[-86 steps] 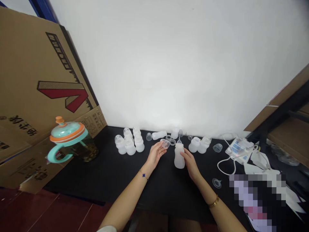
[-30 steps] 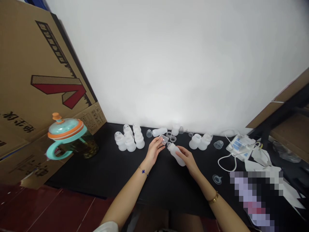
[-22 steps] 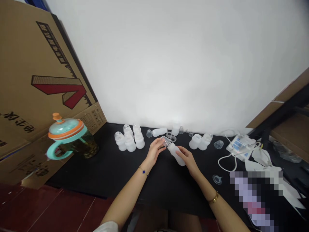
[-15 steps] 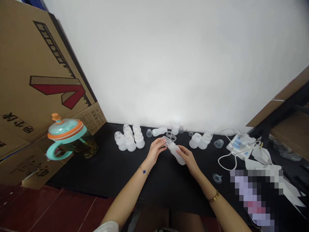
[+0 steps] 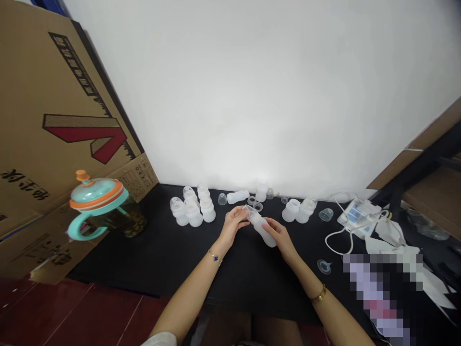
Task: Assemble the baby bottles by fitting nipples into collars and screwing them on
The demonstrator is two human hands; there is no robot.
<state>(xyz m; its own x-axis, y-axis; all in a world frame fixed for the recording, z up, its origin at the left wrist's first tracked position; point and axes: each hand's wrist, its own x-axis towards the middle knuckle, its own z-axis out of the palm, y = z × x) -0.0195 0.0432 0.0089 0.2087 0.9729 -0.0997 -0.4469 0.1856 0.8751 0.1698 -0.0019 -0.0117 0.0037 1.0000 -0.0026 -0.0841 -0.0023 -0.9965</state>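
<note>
Tilted over the middle of the black table is a frosted white baby bottle [image 5: 265, 232], its base toward my right. My right hand [image 5: 279, 237] is closed around the bottle's body. At the bottle's top, the fingers of my left hand [image 5: 234, 225] grip a clear cap [image 5: 251, 214], which sits over the neck; whether it is fully seated I cannot tell. Just behind the cap lie ring collars [image 5: 258, 206]. Another white bottle [image 5: 237, 196] rests on its side beside a loose clear cap [image 5: 222, 199].
Several capped bottles [image 5: 193, 214] stand left of my hands. On the right are an uncapped bottle [image 5: 290, 211], a capped one [image 5: 306, 211], a loose cap [image 5: 326, 214], a clear nipple [image 5: 324, 266] and a white cable [image 5: 338, 245]. A big teal-handled jug [image 5: 124, 216] stands at the far left.
Both hands keep the same hold on the bottle and its cap. The cap appears very slightly shifted; the view has moved a little.
</note>
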